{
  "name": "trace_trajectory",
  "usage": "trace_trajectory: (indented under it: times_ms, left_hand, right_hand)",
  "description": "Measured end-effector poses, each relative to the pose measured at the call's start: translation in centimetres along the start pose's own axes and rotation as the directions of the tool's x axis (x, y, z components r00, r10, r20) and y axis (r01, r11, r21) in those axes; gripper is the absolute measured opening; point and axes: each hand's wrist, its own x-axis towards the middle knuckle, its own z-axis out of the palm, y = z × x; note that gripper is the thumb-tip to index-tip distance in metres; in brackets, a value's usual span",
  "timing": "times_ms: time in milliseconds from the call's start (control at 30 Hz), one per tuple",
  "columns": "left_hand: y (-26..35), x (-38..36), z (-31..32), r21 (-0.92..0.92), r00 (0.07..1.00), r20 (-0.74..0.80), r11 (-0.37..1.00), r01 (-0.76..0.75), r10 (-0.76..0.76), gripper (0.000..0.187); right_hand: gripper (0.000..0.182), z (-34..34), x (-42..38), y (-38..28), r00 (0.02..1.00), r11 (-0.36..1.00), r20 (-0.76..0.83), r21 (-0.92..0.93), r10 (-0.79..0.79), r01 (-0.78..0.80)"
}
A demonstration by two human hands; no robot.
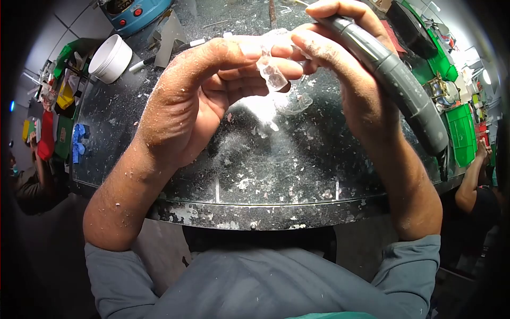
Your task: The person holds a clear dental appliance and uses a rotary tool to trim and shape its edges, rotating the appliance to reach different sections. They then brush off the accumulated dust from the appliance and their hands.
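Observation:
Pinched between the fingers of my left hand (196,93) is a small clear plastic dental aligner (274,77), with tooth-like hollows along it. My right hand (348,56) wraps round a thick grey rotary handpiece (401,85), whose body slants down to the right past the wrist. Its thumb and fingertips come right up to the clear piece, and the handpiece's working tip is hidden there. White dust coats both hands. Below them, another thin clear plastic scrap (296,105) lies on the dark, dust-strewn worktop (276,175) in bright light.
At the back left stand a white tub (110,58) and a blue device (137,15) with red knobs. A white-tipped marker (167,56) lies nearby. Blue crumpled material (78,142) is at the left edge. Green bins (461,135) line the right. Other people's arms (468,181) show at both sides.

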Motion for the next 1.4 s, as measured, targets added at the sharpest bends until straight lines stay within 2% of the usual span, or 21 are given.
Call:
trace_trajectory:
  times_ms: [100, 133, 200, 233, 367, 500, 600, 633, 667, 733, 767, 800, 867, 1000, 1067, 1133, 1200, 1233, 1300, 1333, 1400]
  left_hand:
    - [0.1, -0.2, 0.6, -0.077, 0.998, -0.058, 0.997, 0.019, -0.024, 0.043]
    - [0.1, -0.2, 0.5, -0.078, 0.998, -0.058, 0.997, 0.019, -0.024, 0.043]
    - [0.1, -0.1, 0.2, -0.065, 0.999, -0.039, 0.998, 0.011, -0.013, 0.046]
    - [0.2, -0.1, 0.2, -0.066, 0.999, -0.04, 0.998, 0.009, -0.012, 0.046]
    - [0.3, -0.2, 0.5, -0.087, 0.997, -0.047, 0.995, 0.052, -0.057, 0.046]
    - [0.0, -0.2, 0.0, -0.096, 0.995, -0.082, 0.994, 0.048, -0.056, 0.042]
    - [-0.1, -0.3, -0.3, -0.082, 0.993, -0.092, 0.995, 0.064, -0.071, 0.041]
    - [-0.1, -0.3, -0.2, -0.082, 0.993, -0.09, 0.995, 0.065, -0.072, 0.041]
    - [0.0, -0.3, 0.1, -0.066, 0.995, -0.089, 0.997, 0.044, -0.05, 0.04]
    - [0.0, -0.2, 0.1, -0.05, 0.996, -0.085, 0.999, 0.022, -0.026, 0.039]
    - [0.1, -0.3, 0.0, -0.03, 0.995, -0.093, 0.999, 0.031, -0.034, 0.039]
    - [0.1, -0.3, -0.1, -0.01, 0.994, -0.102, 0.999, 0.04, -0.04, 0.04]
    - [0.1, -0.3, 0.1, -0.027, 0.995, -0.094, 0.999, 0.039, -0.041, 0.04]
    - [0.0, -0.2, 0.4, -0.038, 0.994, -0.106, 0.999, 0.034, -0.038, 0.041]
    - [0.0, -0.1, 0.7, -0.026, 0.994, -0.102, 0.999, 0.042, -0.045, 0.042]
    - [0.0, 0.1, 0.8, -0.014, 0.994, -0.095, 0.999, 0.049, -0.051, 0.042]
    - [-0.2, 0.1, 0.8, -0.013, 0.996, -0.081, 0.999, 0.043, -0.044, 0.043]
    - [-0.2, 0.1, 0.8, -0.012, 0.996, -0.081, 0.999, 0.043, -0.044, 0.043]
    - [-0.2, 0.2, 0.8, -0.011, 0.994, -0.1, 0.999, 0.051, -0.052, 0.043]
    - [-0.2, 0.2, 0.8, -0.011, 0.994, -0.099, 0.999, 0.051, -0.052, 0.043]
    - [-0.2, 0.2, 0.8, 0.009, 0.996, -0.085, 0.999, 0.042, -0.041, 0.043]
  right_hand:
    - [0.032, 0.6, 0.3, 0.7, 0.962, 0.957, -0.125, -0.189, -0.245, 0.219]
    - [0.036, -0.9, 0.9, 1.1, 0.968, 0.964, -0.112, -0.173, -0.223, 0.202]
    - [0.038, -3.9, 1.2, -0.7, 0.91, 0.952, 0.294, 0.004, -0.293, 0.305]
    - [0.038, -4.1, 1.0, -1.3, 0.874, 0.931, 0.343, 0.005, -0.345, 0.365]
    - [0.037, -1.6, 0.4, 0.5, 0.838, 0.809, 0.236, -0.234, -0.491, 0.54]
    - [0.036, -0.7, 0.3, 2.0, 0.809, 0.741, 0.241, -0.327, -0.536, 0.587]
    - [0.035, -0.1, 0.2, 2.0, 0.79, 0.713, 0.16, -0.355, -0.591, 0.605]
    - [0.033, 0.4, -0.5, -1.4, 0.854, 0.798, 0.245, -0.31, -0.459, 0.517]
    - [0.033, 0.1, -0.4, -1.2, 0.854, 0.797, 0.244, -0.311, -0.459, 0.517]
    - [0.033, -0.4, -0.3, -0.2, 0.824, 0.706, 0.311, -0.426, -0.473, 0.566]
    - [0.037, -0.1, -0.6, 0.0, 0.825, 0.632, 0.28, -0.538, -0.491, 0.558]
    - [0.037, -0.1, -0.4, 0.3, 0.825, 0.631, 0.281, -0.539, -0.491, 0.559]
    - [0.029, -0.3, 0.3, 0.9, 0.793, 0.718, 0.279, -0.336, -0.542, 0.609]
    - [0.031, -0.5, 0.3, 1.2, 0.764, 0.679, 0.341, -0.353, -0.547, 0.644]
    - [0.032, -0.2, 0.0, 1.1, 0.846, 0.792, 0.223, -0.298, -0.485, 0.533]
    - [0.032, -0.7, 0.6, 1.4, 0.744, 0.698, 0.373, -0.278, -0.555, 0.66]
    - [0.033, -0.3, 1.4, 2.7, 0.67, 0.666, 0.319, -0.138, -0.671, 0.733]
    - [0.033, -0.2, 1.2, 2.5, 0.67, 0.666, 0.319, -0.138, -0.671, 0.733]
    - [0.034, 0.4, 0.2, 0.8, 0.784, 0.744, 0.297, -0.259, -0.545, 0.616]
    - [0.034, 0.1, -0.3, -0.7, 0.819, 0.689, 0.426, -0.458, -0.386, 0.562]
    - [0.034, -0.2, 0.4, 1.0, 0.754, 0.664, 0.378, -0.362, -0.537, 0.655]
